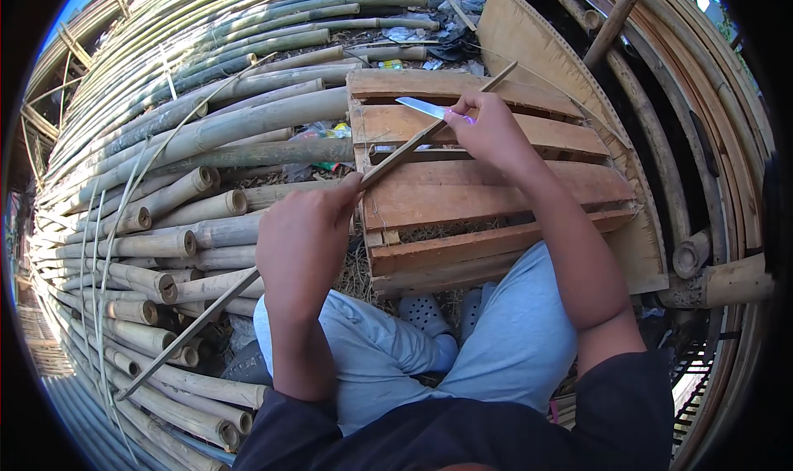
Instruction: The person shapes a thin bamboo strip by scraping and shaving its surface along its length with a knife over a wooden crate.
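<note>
A long, thin bamboo strip (402,151) runs slantwise from the lower left to the upper right, over a slatted wooden crate (487,182). My left hand (301,235) is wrapped round the strip near the crate's left edge. Its lower end sticks out behind that hand towards the bamboo poles. In my right hand (489,132) is a knife (423,107) with a pale blade and a purple handle, mostly covered by the fingers. The blade points left, close to the strip; I cannot tell whether they touch.
Stacked bamboo poles (289,111) fill the left and the back. A curved brown sheet (529,37) stands behind the crate, with poles (661,140) at the right. Plastic litter (326,132) lies among the poles. Thin strips (103,256) lie across the left stack.
</note>
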Motion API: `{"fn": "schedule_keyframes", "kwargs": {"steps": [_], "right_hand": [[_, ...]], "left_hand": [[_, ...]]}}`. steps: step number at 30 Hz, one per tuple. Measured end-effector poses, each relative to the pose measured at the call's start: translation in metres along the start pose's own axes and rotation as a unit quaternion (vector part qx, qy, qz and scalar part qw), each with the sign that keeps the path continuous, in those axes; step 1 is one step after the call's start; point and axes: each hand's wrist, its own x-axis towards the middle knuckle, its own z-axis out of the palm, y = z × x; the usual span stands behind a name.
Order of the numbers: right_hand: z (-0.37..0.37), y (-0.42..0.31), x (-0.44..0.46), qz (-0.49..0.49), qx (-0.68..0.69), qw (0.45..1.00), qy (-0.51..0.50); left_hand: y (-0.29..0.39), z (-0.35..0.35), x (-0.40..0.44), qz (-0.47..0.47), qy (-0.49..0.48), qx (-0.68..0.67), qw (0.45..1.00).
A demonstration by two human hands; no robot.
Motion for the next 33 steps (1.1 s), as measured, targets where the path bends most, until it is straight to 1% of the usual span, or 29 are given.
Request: {"fn": "schedule_keyframes", "kwargs": {"steps": [3,6,7,8,10,12,13,14,16,17,18,20,21,22,23,24,25,26,28,30,31,33], "right_hand": [[-0.009,0.025,0.027,0.041,-0.049,0.995,0.076],[-0.001,-0.002,0.004,0.031,-0.085,0.995,0.05],[0.004,-0.013,-0.009,-0.002,-0.037,0.999,0.028],[0.007,-0.027,-0.02,-0.013,0.003,1.0,-0.01],[0.008,-0.027,-0.02,-0.024,0.015,0.999,-0.021],[-0.003,-0.013,-0.003,0.015,-0.007,1.0,-0.001],[-0.008,-0.011,0.005,0.027,-0.021,0.999,0.034],[-0.005,-0.008,0.004,0.025,-0.023,0.999,0.034],[0.006,-0.011,-0.007,-0.007,-0.034,0.996,0.081],[0.011,-0.026,-0.019,-0.015,-0.011,0.999,0.034],[0.021,-0.034,-0.03,-0.07,0.012,0.997,0.028],[0.025,-0.048,-0.043,-0.086,0.032,0.996,-0.01],[0.022,-0.045,-0.038,-0.084,0.035,0.996,-0.01],[0.016,-0.039,-0.028,-0.054,0.039,0.998,-0.003],[0.01,-0.032,-0.018,-0.026,0.042,0.999,0.005],[0.005,-0.023,-0.009,-0.026,0.042,0.999,0.005],[-0.001,-0.017,-0.002,-0.01,0.003,0.999,0.04],[-0.003,-0.011,0.002,0.005,-0.036,0.997,0.075],[0.002,-0.011,-0.005,-0.006,-0.053,0.995,0.084],[0.011,-0.032,-0.025,-0.075,-0.025,0.997,0.021],[0.012,-0.041,-0.032,-0.089,-0.006,0.996,-0.01],[0.012,-0.043,-0.033,-0.107,0.018,0.994,0.002]], "left_hand": [[-0.004,0.003,0.0,-0.002,0.008,-0.004,1.0],[-0.001,0.002,0.0,-0.006,0.011,-0.009,1.0],[0.001,0.001,0.001,-0.016,0.007,-0.014,1.0],[0.002,0.001,0.001,-0.017,0.009,-0.014,1.0],[0.004,0.001,-0.001,-0.016,0.004,-0.006,1.0],[0.002,0.003,-0.002,-0.018,0.007,-0.017,1.0],[0.001,0.004,-0.001,-0.022,0.014,-0.031,0.999],[0.001,0.003,-0.001,-0.023,0.015,-0.032,0.999],[0.0,0.001,0.001,-0.018,0.015,-0.029,0.999],[0.001,0.001,0.001,-0.02,0.017,-0.031,0.999],[0.002,0.002,0.0,-0.028,0.016,-0.03,0.999],[0.003,0.005,0.0,-0.035,0.013,-0.026,0.999],[0.003,0.008,0.0,-0.04,0.023,-0.046,0.998],[0.003,0.009,-0.001,-0.045,0.032,-0.067,0.996],[0.003,0.009,0.001,-0.044,0.031,-0.066,0.996],[0.004,0.008,0.005,-0.052,0.012,-0.073,0.996],[0.005,0.007,0.006,-0.061,-0.006,-0.083,0.995],[0.005,0.007,0.006,-0.061,-0.005,-0.084,0.995],[0.006,0.008,0.006,-0.023,0.01,-0.065,0.998],[0.011,0.009,0.004,-0.021,0.019,-0.055,0.998],[0.013,0.01,0.003,-0.019,0.024,-0.042,0.999],[0.014,0.011,0.002,-0.023,0.013,-0.05,0.998]]}}
